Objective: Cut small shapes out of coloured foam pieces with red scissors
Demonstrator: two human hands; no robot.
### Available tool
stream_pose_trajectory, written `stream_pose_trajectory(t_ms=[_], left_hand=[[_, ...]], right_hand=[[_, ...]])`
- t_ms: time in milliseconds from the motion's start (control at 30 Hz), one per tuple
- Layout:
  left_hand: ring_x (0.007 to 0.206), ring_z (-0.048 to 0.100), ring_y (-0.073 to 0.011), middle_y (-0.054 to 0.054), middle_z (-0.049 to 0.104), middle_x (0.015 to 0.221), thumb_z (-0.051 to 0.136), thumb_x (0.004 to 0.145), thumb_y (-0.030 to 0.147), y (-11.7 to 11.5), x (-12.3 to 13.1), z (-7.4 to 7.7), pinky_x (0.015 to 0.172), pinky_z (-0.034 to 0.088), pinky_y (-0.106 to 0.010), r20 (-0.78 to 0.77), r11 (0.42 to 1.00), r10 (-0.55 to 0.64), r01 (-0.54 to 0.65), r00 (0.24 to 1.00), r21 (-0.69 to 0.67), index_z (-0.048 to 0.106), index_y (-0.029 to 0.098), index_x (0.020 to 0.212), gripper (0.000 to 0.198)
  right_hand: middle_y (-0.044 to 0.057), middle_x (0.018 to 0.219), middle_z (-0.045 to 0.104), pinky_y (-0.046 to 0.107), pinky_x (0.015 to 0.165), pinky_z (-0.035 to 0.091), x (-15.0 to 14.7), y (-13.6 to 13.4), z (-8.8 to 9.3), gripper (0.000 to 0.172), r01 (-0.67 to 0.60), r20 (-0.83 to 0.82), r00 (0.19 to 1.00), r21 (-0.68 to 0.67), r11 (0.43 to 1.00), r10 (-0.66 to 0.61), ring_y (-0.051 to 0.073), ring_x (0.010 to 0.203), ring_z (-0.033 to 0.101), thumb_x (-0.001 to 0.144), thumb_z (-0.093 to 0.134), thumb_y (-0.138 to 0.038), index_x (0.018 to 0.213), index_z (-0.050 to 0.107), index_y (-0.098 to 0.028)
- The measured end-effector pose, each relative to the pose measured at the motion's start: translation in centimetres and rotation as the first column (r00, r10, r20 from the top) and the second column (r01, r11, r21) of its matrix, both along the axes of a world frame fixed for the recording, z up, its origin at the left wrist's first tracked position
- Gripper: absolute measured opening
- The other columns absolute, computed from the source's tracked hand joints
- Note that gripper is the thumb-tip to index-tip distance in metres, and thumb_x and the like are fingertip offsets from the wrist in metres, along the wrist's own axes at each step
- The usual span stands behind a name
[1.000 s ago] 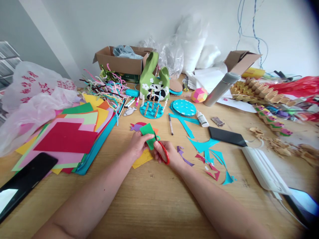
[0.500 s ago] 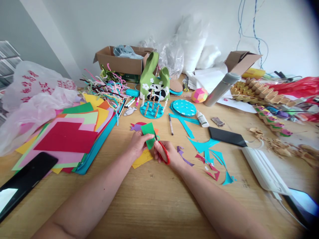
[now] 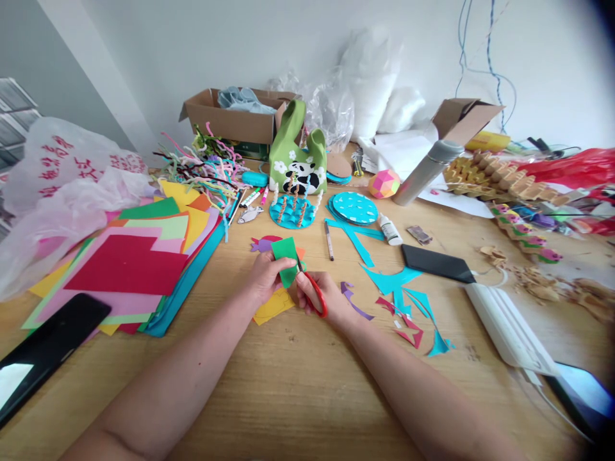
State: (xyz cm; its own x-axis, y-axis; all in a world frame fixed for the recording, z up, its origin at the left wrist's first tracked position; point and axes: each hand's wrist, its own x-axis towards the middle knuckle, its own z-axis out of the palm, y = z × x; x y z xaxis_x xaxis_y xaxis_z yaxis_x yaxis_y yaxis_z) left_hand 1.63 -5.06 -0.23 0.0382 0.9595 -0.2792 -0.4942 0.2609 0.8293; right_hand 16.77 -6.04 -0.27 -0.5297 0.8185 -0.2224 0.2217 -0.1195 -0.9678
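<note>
My left hand (image 3: 264,280) pinches a small green paper piece (image 3: 286,253) and holds it upright above the wooden table (image 3: 298,390). My right hand (image 3: 323,299) is closed round red-handled scissors (image 3: 315,293), whose blades meet the right edge of the green piece. Under the hands lie a yellow paper piece (image 3: 273,306) and a pink and orange cutout (image 3: 265,244). Teal, purple and red paper scraps (image 3: 401,301) lie to the right of my right hand.
A stack of coloured paper sheets (image 3: 139,262) fills the left side, with a black phone (image 3: 45,349) at its near corner. Pipe cleaners (image 3: 204,166), cardboard boxes (image 3: 235,121), a panda bag (image 3: 300,163), teal discs (image 3: 355,208), a pen (image 3: 329,240), a glue stick (image 3: 390,229) and a steel bottle (image 3: 423,171) stand behind.
The green piece has shifted slightly in my left hand's fingers. Both hands stay in nearly the same place.
</note>
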Motion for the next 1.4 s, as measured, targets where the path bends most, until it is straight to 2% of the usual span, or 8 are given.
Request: stream_pose_trajectory(t_ms=[233,1400], left_hand=[[0.058,0.061,-0.0165,-0.003,0.066,0.062,0.079,0.052,0.023,-0.04,-0.07,0.01,0.054,0.045,-0.026,-0.009,1.000,-0.029,0.029,1.000,0.002,0.063,0.014,0.068,0.025],[0.055,0.058,-0.0133,-0.002,0.066,0.063,0.080,0.051,0.023,-0.09,0.00,0.02,0.052,0.043,-0.025,-0.006,1.000,-0.021,0.021,1.000,0.003,0.064,0.014,0.067,0.024]], right_hand=[[0.000,0.052,0.055,0.021,0.041,0.035,0.06,0.10,-0.11,0.064,-0.012,-0.008,1.000,0.014,1.000,0.013,0.009,0.041,0.049,0.081,0.049,-0.079,0.063,0.053,-0.017],[0.001,0.052,0.056,0.020,0.039,0.034,-0.01,-0.04,0.12,0.065,0.001,0.007,1.000,0.018,1.000,-0.001,0.009,0.041,0.049,0.082,0.046,-0.079,0.063,0.053,-0.017]])
